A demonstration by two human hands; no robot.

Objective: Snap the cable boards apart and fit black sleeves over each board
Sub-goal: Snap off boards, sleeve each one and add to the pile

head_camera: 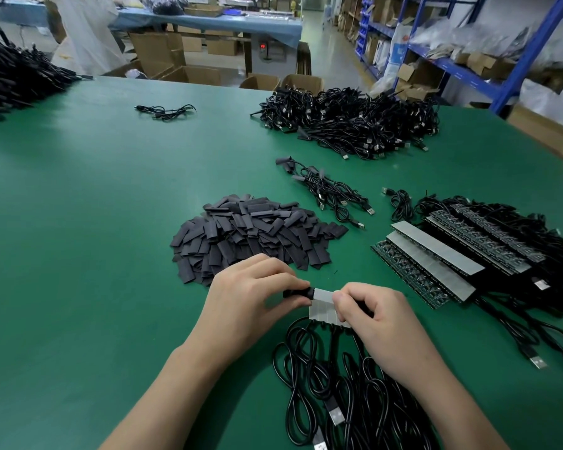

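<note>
From the head camera, both of your hands meet in the lower middle of the frame, over the green table (78,222). Your left hand (254,300) has thumb and forefinger pinched on a short black piece (298,293) at the left end of a small grey-backed strip of boards (322,305). Your right hand (384,323) grips the right part of that strip, fingers curled round it. The strip's cables (325,384) trail down to the bottom edge of the frame. Whether the black piece is a sleeve partly over the end board or the end board itself, I cannot tell.

Just above your left hand lies the pile of black sleeves (251,232). At the right of the frame lie the long unbroken strips (449,258), their leads tangled beneath. Above and right of the sleeve pile sits a small bunch of sleeved cables (322,193), and further up is the big heap of cables (355,125).

My reading is that you are working the end board of this strip, either breaking it off or sleeving it. Several boards remain on it and many strips wait, so the task looks far from done. The next move calls for a firm right-hand hold on the strip and a bend at the score line, not across a board. Then slide the sleeve on square, so it covers the board without catching the cable joint
</note>
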